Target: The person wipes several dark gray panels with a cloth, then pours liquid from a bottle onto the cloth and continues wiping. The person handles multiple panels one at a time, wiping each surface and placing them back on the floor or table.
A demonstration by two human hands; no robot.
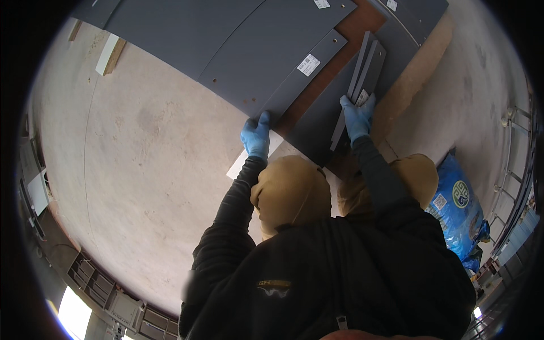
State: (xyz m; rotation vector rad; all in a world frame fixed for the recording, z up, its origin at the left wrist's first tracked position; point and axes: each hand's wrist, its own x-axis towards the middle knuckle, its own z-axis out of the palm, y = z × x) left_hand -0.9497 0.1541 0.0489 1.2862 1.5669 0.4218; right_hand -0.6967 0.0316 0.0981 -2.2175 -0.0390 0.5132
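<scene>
Strips of dark grey board [376, 63], narrow and laid side by side, are held at the right over a wider grey panel [324, 110]; whether they are resting on it or raised cannot be told. They are pinched between the thumb and fingers of the right hand [358, 116], which is covered by a blue glove. A white label [362, 98] is seen beside its fingertips.

The near end of a long grey panel [294, 85] is touched by the left hand [256, 137], likewise gloved in blue. The thumb is set at the panel's edge, but the other fingers are partly hidden, so it cannot be told whether the board is clasped by this grip or merely touched. A white printed sticker [309, 65] is carried on that panel, and a small round hole is seen near its far end.

Between the long panel and the wider one, a reddish-brown surface [317, 82] is exposed. A white piece [238, 165] is partly covered by the left wrist. Farther left, a white-faced block [109, 55] is placed on the concrete floor [158, 147]. Beside the right knee, a blue plastic bag [453, 211] is seen.
</scene>
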